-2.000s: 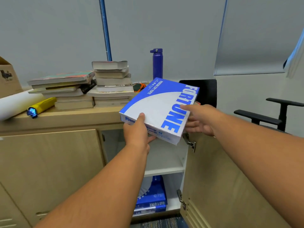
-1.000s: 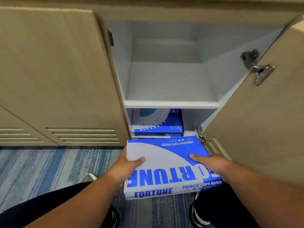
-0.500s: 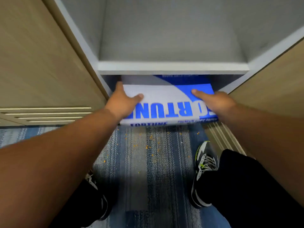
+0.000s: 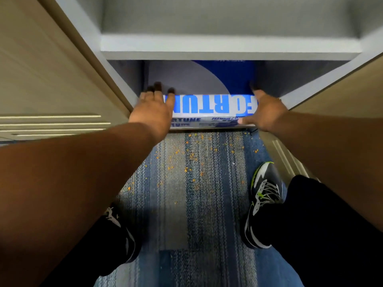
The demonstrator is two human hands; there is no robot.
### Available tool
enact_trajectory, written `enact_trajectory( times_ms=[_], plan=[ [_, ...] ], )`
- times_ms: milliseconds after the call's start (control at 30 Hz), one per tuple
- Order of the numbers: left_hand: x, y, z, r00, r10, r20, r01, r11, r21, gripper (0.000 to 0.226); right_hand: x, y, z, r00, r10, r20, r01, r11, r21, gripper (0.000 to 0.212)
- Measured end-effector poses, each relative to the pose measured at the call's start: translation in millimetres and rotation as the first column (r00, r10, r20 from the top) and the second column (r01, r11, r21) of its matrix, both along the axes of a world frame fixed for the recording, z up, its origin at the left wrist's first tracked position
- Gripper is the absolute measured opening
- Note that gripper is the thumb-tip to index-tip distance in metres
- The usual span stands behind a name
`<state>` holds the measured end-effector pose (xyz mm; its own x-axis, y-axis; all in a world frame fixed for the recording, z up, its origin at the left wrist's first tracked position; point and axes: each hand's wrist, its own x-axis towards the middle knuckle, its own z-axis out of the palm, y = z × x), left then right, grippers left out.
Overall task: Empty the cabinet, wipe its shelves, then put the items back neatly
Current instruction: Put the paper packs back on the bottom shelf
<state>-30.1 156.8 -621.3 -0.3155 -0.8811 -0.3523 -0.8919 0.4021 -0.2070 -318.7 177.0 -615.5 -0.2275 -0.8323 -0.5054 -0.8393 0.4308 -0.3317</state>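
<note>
blue-and-white wrapped ream of copy paper (image 4: 209,108), large blue "fortune" lettering on top, smaller print along front edge. lying flat in lower compartment of grey-lined cabinet (image 4: 124,73), under pale shelf (image 4: 228,51); second printed edge showing just beneath.
left hand (image 4: 153,112): grip open, straight fingers spread on top left corner of ream.
right hand (image 4: 267,112): grip open, thumb pressed on front edge, fingers straight along right end into shadow.
blue striped carpet (image 4: 196,183) in front, flecked with orange crumbs.
</note>
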Motion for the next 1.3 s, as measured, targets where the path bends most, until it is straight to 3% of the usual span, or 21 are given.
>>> enact_trajectory(
  times_ms=[100,200,500,667,800,933,1133,1300],
  plan=[
    [-0.2,-14.4,9.6,0.996,0.047,0.076,-0.046,0.999,-0.012,0.056,14.1,-18.7,1.1,1.0,0.015,0.0,-0.015,0.996,-0.085,0.109],
    [-0.8,-23.8,11.9,0.991,0.057,0.119,-0.056,0.998,-0.013,0.04,23.8,-31.1,4.1,0.997,0.065,-0.052,-0.068,0.996,-0.056,0.105],
    [-4.9,-24.8,15.0,0.984,0.073,0.165,-0.075,0.997,0.007,0.047,27.3,-26.7,3.4,0.992,0.078,-0.096,-0.077,0.997,0.018,0.109],
    [2.6,-7.2,21.9,0.982,0.017,0.187,-0.022,0.999,0.025,0.069,38.2,-5.9,11.7,0.991,0.105,-0.085,-0.1,0.993,0.063,0.107],
    [8.8,22.4,44.3,0.994,0.069,0.084,-0.083,0.981,0.176,0.078,51.5,29.8,32.4,0.988,0.151,-0.012,-0.148,0.98,0.136,0.1],
    [18.9,55.2,86.4,0.997,0.067,-0.027,-0.058,0.965,0.255,0.042,71.3,64.5,82.3,0.889,0.445,-0.111,-0.391,0.862,0.323,0.055],
    [7.6,103.4,195.8,1.0,-0.021,0.003,0.019,0.948,0.318,0.045,88.0,104.6,174.8,0.825,0.528,-0.203,-0.477,0.842,0.251,0.048],
    [4.7,141.0,301.6,0.996,0.022,-0.084,-0.01,0.99,0.143,0.036,91.2,144.7,281.5,0.815,0.478,-0.327,-0.48,0.874,0.082,0.046]
  ],
)
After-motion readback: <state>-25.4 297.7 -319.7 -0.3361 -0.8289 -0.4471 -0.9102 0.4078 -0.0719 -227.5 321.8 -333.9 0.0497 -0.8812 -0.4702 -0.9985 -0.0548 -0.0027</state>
